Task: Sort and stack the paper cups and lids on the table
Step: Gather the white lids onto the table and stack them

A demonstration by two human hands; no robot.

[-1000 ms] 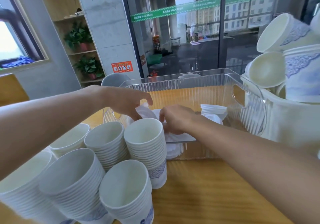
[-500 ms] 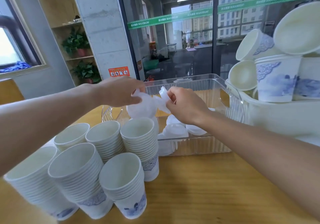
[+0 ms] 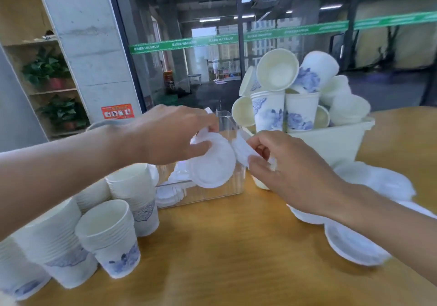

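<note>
My left hand (image 3: pixel 172 135) pinches a round white plastic lid (image 3: pixel 212 166) above the clear plastic bin (image 3: pixel 227 187). My right hand (image 3: pixel 286 168) pinches a second white lid (image 3: pixel 241 149) right beside the first; the two lids touch or nearly touch. More white lids (image 3: pixel 170 192) lie inside the clear bin. Several stacks of white paper cups with blue prints (image 3: pixel 111 237) stand at the left front. A cream tub (image 3: pixel 331 140) at the back right holds a heap of loose paper cups (image 3: pixel 279 73).
Loose white lids (image 3: pixel 354 244) lie on the wooden table (image 3: pixel 224 258) under and behind my right forearm. A glass wall stands behind the table, with a concrete pillar and plant shelves at the left.
Both hands have lifted out of the clear bin, each with a lid, and now hold them above it. The view has swung right, showing the cream tub and the loose lids.
</note>
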